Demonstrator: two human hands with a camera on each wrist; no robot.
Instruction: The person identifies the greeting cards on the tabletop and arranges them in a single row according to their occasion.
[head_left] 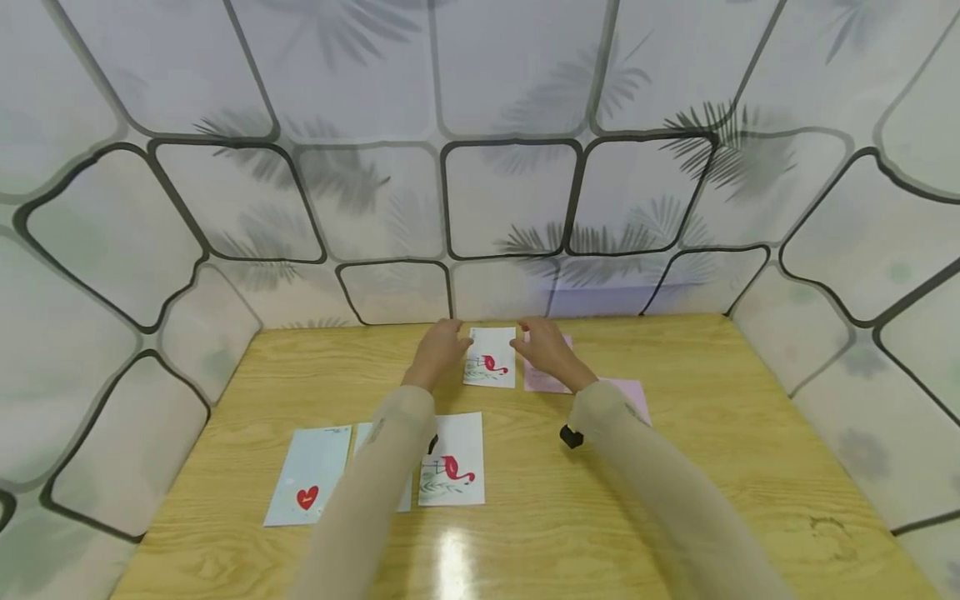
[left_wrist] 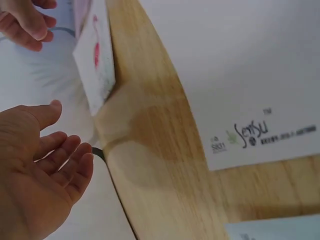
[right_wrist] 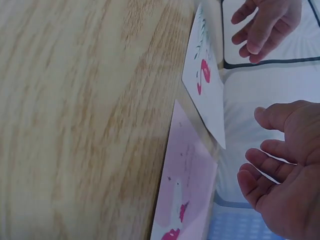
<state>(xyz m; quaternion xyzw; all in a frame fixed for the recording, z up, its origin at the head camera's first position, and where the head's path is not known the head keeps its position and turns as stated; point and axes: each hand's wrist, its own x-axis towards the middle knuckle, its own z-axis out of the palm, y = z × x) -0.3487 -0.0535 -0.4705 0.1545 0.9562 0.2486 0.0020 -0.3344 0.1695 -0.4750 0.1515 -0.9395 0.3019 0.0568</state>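
A white card with a red flamingo (head_left: pixel 491 358) lies at the back of the table between my two hands. My left hand (head_left: pixel 438 353) hovers just beside its left edge, fingers loosely bent and holding nothing. On the other side, my right hand (head_left: pixel 546 348) is over a pink card (head_left: pixel 536 381), also with nothing in its fingers. The left wrist view has the left palm (left_wrist: pixel 35 185) turned up, apart from the flamingo card (left_wrist: pixel 97 62). In the right wrist view, a gap separates the right hand (right_wrist: pixel 290 170) from that card (right_wrist: pixel 206 75).
A second flamingo card (head_left: pixel 461 467) lies nearer the front. To its left are a pale blue card (head_left: pixel 406 497), mostly behind my left sleeve, and a pale blue card with a red heart (head_left: pixel 315 467). Another pink card (head_left: pixel 633 396) shows behind my right sleeve. A patterned wall (head_left: pixel 510 200) borders the table.
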